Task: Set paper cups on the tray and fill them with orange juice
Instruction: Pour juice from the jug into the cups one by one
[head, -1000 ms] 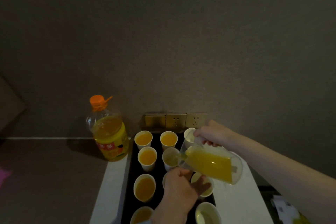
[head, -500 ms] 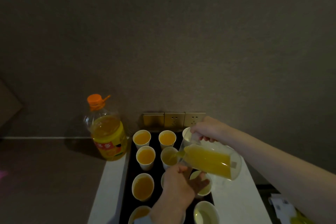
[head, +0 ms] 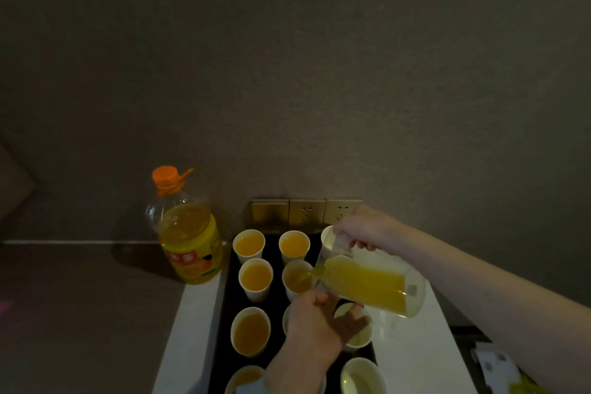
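Observation:
A black tray (head: 275, 301) holds several white paper cups. Three cups (head: 248, 243) (head: 294, 245) (head: 256, 278) at the back left are full of orange juice. My right hand (head: 361, 227) grips the handle of a clear pitcher (head: 367, 285), tilted left, its spout pouring juice into the middle cup (head: 295, 277) of the second row. My left hand (head: 319, 323) reaches under the pitcher's front, fingers spread over another cup (head: 358, 341). A cup (head: 361, 376) at the front right looks nearly empty.
A big juice bottle (head: 187, 233) with an orange cap stands left of the tray on the white table (head: 192, 323). Brass wall sockets (head: 307, 211) sit just behind the tray. White table surface lies right of the tray, under my right arm.
The pitcher stays tilted over the same cup and the pouring goes on. Both hands have hardly moved.

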A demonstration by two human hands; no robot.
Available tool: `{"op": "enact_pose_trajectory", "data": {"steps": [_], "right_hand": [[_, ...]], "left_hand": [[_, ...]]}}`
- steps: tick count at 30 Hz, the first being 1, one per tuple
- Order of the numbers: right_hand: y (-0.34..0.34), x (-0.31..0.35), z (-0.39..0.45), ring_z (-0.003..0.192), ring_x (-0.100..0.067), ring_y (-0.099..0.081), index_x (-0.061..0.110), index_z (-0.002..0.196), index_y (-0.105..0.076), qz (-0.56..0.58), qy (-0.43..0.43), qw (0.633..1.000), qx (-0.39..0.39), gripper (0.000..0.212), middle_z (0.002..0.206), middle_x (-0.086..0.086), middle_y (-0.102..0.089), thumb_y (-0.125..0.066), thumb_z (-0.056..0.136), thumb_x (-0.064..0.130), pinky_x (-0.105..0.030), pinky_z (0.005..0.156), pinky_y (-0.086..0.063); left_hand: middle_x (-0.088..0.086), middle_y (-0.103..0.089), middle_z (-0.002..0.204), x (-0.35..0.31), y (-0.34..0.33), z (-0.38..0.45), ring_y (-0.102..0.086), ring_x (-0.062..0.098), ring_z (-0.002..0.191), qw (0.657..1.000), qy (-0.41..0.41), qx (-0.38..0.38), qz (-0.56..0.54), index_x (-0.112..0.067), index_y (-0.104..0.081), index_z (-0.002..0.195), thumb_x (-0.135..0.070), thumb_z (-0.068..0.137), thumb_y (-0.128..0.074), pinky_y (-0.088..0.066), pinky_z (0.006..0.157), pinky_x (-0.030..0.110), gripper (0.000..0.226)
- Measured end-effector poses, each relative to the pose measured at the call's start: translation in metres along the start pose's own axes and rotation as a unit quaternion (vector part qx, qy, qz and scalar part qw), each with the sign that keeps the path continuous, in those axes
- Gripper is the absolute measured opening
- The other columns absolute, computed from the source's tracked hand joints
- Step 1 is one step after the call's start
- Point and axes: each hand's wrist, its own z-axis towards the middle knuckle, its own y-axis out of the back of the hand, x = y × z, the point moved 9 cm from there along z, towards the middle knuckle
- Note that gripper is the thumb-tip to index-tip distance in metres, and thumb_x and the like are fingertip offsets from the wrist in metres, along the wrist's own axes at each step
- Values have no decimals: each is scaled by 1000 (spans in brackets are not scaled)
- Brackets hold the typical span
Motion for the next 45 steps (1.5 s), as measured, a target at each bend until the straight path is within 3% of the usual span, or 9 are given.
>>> {"op": "enact_pose_trajectory", "data": {"steps": [2, 8, 16, 19, 24, 30, 35, 42, 45], "right_hand": [[-1, 0, 3, 52, -14, -44, 8, 80, -63, 1, -1, 1000, 1, 19, 68, -5, -57, -58, 87, 24, -24, 47, -33], [-2, 4, 14, 43, -12, -46, 12, 63, -57, -38, -2, 999, -14, 27, 51, 1, -53, -60, 85, 28, -21, 42, -33], [-4, 7, 26, 38, -10, -47, 15, 61, -58, -53, -16, 998, -28, 27, 35, 8, -52, -60, 81, 33, -19, 42, -34], [-6, 10, 27, 41, -11, -49, 15, 61, -60, -64, -15, 998, -25, 27, 42, 6, -55, -60, 80, 34, -21, 44, -36], [-9, 15, 27, 52, -16, -52, 14, 64, -63, -70, -1, 997, -18, 26, 57, 1, -61, -59, 79, 35, -25, 50, -41], [-11, 19, 29, 50, -14, -52, 17, 59, -62, -91, 2, 996, -22, 27, 51, 4, -59, -58, 78, 36, -24, 50, -39], [-12, 20, 30, 50, -14, -55, 16, 56, -62, -97, 4, 995, -19, 28, 46, 6, -58, -58, 76, 35, -24, 51, -41], [-11, 18, 28, 49, -15, -54, 16, 53, -60, -101, 1, 995, -16, 25, 33, 9, -53, -58, 71, 34, -23, 50, -40], [-9, 16, 28, 50, -14, -54, 16, 58, -62, -87, 9, 996, -25, 26, 46, 6, -59, -58, 74, 36, -24, 50, -41]], "left_hand": [[30, -55, 127, -4, 0, 3, -57, 43, 105, 1000, -20, 2, 21, 10, -49, 125, 2, 100, -33, -55, 77, 50, 31], [25, -55, 122, -8, 3, 7, -56, 41, 101, 999, -34, 5, 38, 6, -50, 125, 5, 98, -34, -51, 79, 50, 31], [23, -54, 130, -7, 3, 2, -56, 45, 109, 1000, -11, -1, -1, 4, -57, 116, -3, 98, -35, -43, 93, 56, 29], [22, -53, 130, -7, 1, 0, -47, 49, 122, 999, 1, -4, -39, -2, -60, 111, -15, 99, -35, -37, 97, 60, 30], [23, -47, 138, -9, 1, 3, -43, 51, 127, 999, 1, 0, -50, -2, -53, 128, -17, 99, -36, -35, 97, 63, 37], [20, -42, 143, -12, 2, 7, -40, 47, 131, 999, 3, 4, -35, -3, -52, 123, -15, 97, -31, -39, 89, 59, 35], [22, -39, 145, -9, -2, 6, -36, 50, 133, 997, 7, 27, -67, -1, -54, 115, -9, 84, -34, -34, 92, 61, 38], [20, -42, 145, -7, 0, 9, -39, 51, 130, 997, 15, 18, -70, -3, -59, 112, -12, 93, -31, -33, 94, 64, 35], [20, -42, 145, -4, 1, 10, -38, 51, 132, 997, 20, 7, -75, -3, -58, 114, -11, 93, -30, -33, 97, 65, 36]]}}
